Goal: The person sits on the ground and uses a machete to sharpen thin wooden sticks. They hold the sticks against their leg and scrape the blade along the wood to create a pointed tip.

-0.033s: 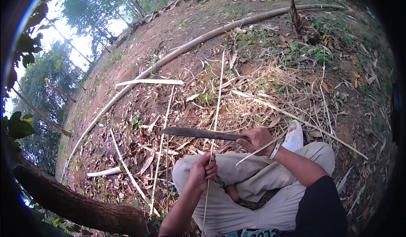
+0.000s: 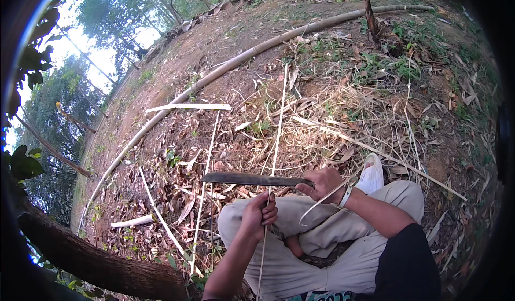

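My left hand (image 2: 260,211) is closed around a long, thin pale strip (image 2: 279,126), which looks like split bamboo. The strip runs from the leaf litter ahead, through my fist and down over my lap. In my right hand (image 2: 325,183) is the handle of a machete (image 2: 244,179), its dark blade pointing left. That blade lies across the strip just beyond my left fist; whether it touches the strip I cannot tell. A thin curled shaving (image 2: 317,205) hangs by my right hand, over my trouser leg; what holds it is unclear.
A long bamboo pole (image 2: 230,65) curves across the ground beyond. Several pale strips lie about, one flat piece (image 2: 190,107) resting over the pole. Tangled shavings (image 2: 332,124) cover the ground ahead. A thick trunk (image 2: 96,258) slants at lower left; a thin stem (image 2: 368,6) stands far right.
The machete has come slightly nearer to me and to the left, closer to my left fist. My right hand has moved down with it. My left hand has hardly moved.
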The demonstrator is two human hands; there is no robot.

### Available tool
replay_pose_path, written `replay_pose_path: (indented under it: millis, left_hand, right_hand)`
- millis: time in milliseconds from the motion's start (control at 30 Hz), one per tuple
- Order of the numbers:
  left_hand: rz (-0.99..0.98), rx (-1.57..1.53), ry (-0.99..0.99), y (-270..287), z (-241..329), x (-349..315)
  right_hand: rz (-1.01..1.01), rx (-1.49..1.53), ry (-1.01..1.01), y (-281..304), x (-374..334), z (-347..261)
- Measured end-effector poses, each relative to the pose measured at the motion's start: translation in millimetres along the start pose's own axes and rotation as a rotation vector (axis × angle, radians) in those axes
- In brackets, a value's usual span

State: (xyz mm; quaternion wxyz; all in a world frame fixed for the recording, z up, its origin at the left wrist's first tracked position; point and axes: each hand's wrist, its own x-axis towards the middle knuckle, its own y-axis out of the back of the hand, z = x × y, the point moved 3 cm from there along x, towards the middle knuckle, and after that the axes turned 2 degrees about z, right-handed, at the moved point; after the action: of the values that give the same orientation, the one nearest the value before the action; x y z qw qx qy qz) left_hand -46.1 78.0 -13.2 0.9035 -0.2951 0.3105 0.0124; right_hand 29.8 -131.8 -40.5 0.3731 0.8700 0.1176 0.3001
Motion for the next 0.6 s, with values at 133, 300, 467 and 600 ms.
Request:
replay_pose_path:
  millis: [133, 300, 467, 600]
  left_hand:
    - [0.033, 0.048, 0.004, -9.2, -6.1, 18.2]
    - [0.047, 0.217, -0.001, -10.0, -17.4, 19.2]
    - [-0.014, 0.149, 0.021, -7.2, -11.3, -20.1]
    - [-0.025, 0.109, 0.078, -2.6, -15.3, -48.4]
  right_hand:
    - [-0.056, -0.107, 0.044, 3.1, -6.4, -9.6]
    - [-0.038, -0.038, 0.157, -12.1, -12.4, 11.9]
    - [0.034, -0.060, 0.124, -7.5, -7.3, 19.7]
    - [0.077, -0.110, 0.261, -5.7, -6.8, 29.3]
